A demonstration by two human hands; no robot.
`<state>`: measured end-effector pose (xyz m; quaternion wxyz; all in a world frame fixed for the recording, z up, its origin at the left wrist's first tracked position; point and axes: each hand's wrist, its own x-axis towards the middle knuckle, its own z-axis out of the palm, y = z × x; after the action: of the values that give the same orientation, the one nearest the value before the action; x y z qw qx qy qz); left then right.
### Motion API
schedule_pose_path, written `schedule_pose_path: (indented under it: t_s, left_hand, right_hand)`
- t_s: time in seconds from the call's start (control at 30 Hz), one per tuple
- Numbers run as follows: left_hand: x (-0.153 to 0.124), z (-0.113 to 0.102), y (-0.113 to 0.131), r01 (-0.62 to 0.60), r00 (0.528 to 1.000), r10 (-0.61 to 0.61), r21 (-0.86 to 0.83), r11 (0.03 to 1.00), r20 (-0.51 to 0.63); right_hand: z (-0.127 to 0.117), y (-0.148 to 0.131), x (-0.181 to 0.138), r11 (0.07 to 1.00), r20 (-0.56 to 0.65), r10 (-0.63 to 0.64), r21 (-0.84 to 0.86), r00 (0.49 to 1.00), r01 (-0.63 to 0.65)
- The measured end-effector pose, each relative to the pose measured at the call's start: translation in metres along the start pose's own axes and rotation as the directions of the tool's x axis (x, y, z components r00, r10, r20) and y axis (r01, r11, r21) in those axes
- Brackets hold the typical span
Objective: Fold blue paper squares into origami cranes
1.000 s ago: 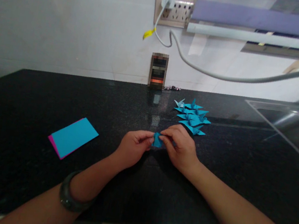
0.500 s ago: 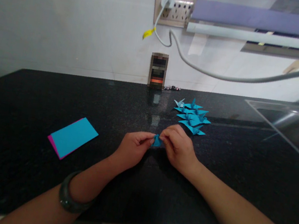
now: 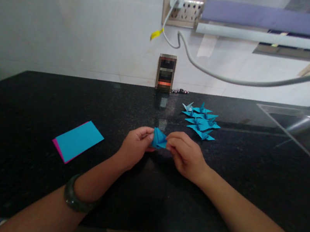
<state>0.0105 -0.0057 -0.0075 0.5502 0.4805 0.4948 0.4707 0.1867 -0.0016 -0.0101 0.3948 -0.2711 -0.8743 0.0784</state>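
Your left hand (image 3: 135,147) and right hand (image 3: 187,152) pinch part-folded blue paper (image 3: 158,137) in their fingers (image 3: 180,136), paper birds (image 3: 200,128) looking finished, flat sheets (image 3: 79,141) (blue over pink) lying unfolded.

The left hand (image 3: 135,146) and right hand (image 3: 188,154) pinch a folded blue paper (image 3: 158,139) between them above the black desk (image 3: 135,203), with a cluster of origami cranes (image 3: 201,123), mostly blue, lying beyond the right hand and a blue sheet (image 3: 79,141) resting over a pink sheet (image 3: 58,149) at far left.
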Motion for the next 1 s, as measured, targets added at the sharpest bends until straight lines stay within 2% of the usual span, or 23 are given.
schedule_pose_path:
  t_s: [0.17,0.33,0.47,0.53,0.67,0.83,1.0]
  left_hand:
    - [0.002,-0.002,-0.005,0.03,0.999,-0.028,-0.1,0.995,0.017]
    - [0.002,-0.001,-0.007,0.027,0.997,-0.01,-0.206,0.978,0.082]
    - [0.0,0.001,-0.004,0.077,0.99,-0.041,-0.286,0.955,0.132]
    - [0.0,0.001,-0.004,0.085,0.989,-0.051,-0.257,0.963,0.136]
    - [-0.001,0.0,-0.006,0.058,0.99,-0.046,-0.08,0.995,0.134]
    - [0.002,-0.001,-0.009,0.094,0.987,-0.069,-0.17,0.981,0.146]
    - [0.004,-0.003,-0.01,0.112,0.988,-0.088,-0.201,0.973,0.127]
  right_hand:
    - [0.001,-0.002,-0.003,0.999,0.133,-0.008,0.038,0.991,0.003]
    - [0.002,-0.006,-0.001,0.998,0.114,0.039,0.046,0.993,-0.044]
    - [0.006,-0.004,-0.001,0.999,0.112,-0.019,0.033,0.994,0.016]
    - [0.008,-0.003,-0.001,0.998,0.103,-0.057,0.024,0.993,0.055]
    - [0.011,-0.005,-0.001,0.996,0.135,-0.092,0.014,0.987,0.09]
    - [0.007,-0.005,0.0,0.992,0.151,-0.122,-0.016,0.981,0.126]
    - [0.003,-0.002,-0.001,0.993,0.233,-0.099,-0.043,0.967,0.112]
